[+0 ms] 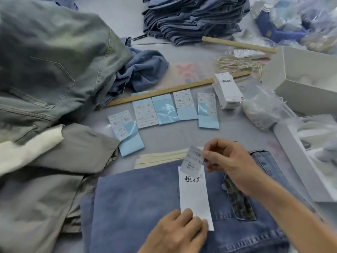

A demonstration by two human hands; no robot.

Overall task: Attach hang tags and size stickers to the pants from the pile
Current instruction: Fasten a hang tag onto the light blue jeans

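A folded pair of blue jeans (138,207) is lying at the near edge of the table (182,136), and a long white hang tag (195,196) with black brush lettering is lying flat on it. The tag's near end is being pressed down by the left hand (175,232), whose fingers are being kept fairly straight on the paper, nothing being gripped. A small printed size sticker (193,161) is being pinched by its right edge between the thumb and fingertips of the right hand (229,167), the fingers being curled round it; its lower corner is overlapping the tag's far end, though whether it is touching the tag cannot be told. Beyond the jeans, five sticker sheets (164,110) on pale blue backing are being kept in a row beside a wooden ruler (164,92). A stack of tags (228,90) is standing at the ruler's right end, just beside loose cords (238,64). A pile of grey-green and blue pants (51,70) is being heaped at the left, and a second stack of folded denim (193,17) is sitting at the far side. White boxes (300,75) are being kept at the right.
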